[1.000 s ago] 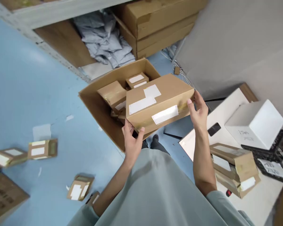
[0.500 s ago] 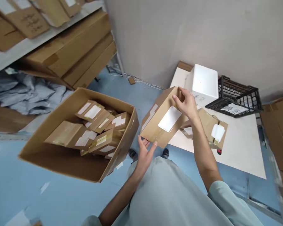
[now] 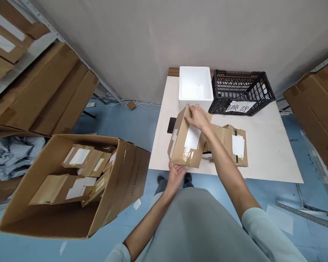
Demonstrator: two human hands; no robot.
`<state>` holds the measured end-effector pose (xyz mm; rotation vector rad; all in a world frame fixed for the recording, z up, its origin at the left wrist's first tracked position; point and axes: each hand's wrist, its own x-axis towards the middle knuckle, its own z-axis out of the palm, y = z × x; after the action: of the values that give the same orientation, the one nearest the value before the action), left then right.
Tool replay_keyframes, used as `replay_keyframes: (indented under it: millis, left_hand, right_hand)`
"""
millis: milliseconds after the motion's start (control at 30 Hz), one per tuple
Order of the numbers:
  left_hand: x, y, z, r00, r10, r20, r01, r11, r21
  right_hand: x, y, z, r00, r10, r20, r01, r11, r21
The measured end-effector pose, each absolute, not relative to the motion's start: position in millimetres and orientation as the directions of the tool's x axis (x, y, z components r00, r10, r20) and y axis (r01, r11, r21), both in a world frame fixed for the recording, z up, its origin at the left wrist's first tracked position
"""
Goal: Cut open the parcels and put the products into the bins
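Between both hands I hold a cardboard box (image 3: 184, 145), tilted, with a white label on the side facing me and shiny tape below it. My right hand (image 3: 197, 118) grips its upper edge, fingers over the top. My left hand (image 3: 176, 175) supports the bottom edge from below, fingers under the box. Behind and to the right, a taped cardboard box (image 3: 242, 160) with a white label lies on the white table (image 3: 273, 153); my right forearm partly covers the things beside it. A dark flat object (image 3: 171, 124) lies to the left of the held box.
A white foam box (image 3: 196, 83) and a black plastic crate (image 3: 243, 91) with a paper sign stand at the table's back. On my left is a large open carton (image 3: 128, 174) with several smaller boxes. Shelves with cartons (image 3: 51, 83) flank the left; more cartons (image 3: 317, 109) stand right.
My view has turned right, toward the table. The held box has come over the table's front left part and stands more upright. Both hands keep their hold.
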<state>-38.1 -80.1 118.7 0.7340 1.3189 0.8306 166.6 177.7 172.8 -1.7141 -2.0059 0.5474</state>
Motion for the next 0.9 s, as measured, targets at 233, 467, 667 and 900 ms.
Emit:
replay_keyframes:
  millis: [233, 467, 667, 900]
  left_hand:
    - [-52.8, -44.9, 104.0, 0.045, 0.83, -0.556, 0.053, 0.553, 0.831]
    - [-118.9, 6.4, 93.7, 0.038, 0.874, -0.485, 0.414, 0.428, 0.804]
    - [-134.9, 41.0, 72.0, 0.082, 0.889, -0.451, 0.419, 0.38, 0.825]
    - [-103.3, 89.2, 63.7, 0.17, 0.889, -0.424, 0.289, 0.367, 0.884]
  right_hand:
    - [161.7, 197.9, 129.7, -0.135, 0.981, -0.139, 0.808, 0.027, -0.589]
    - [198.4, 85.2, 126.0, -0.089, 0.993, -0.075, 0.827, 0.032, -0.561]
    - [241.7, -35.6, 118.6, 0.131, 0.977, -0.169, 0.852, -0.198, -0.485]
    - [253.2, -47.6, 113.5, 0.075, 0.988, -0.134, 0.943, -0.114, -0.312]
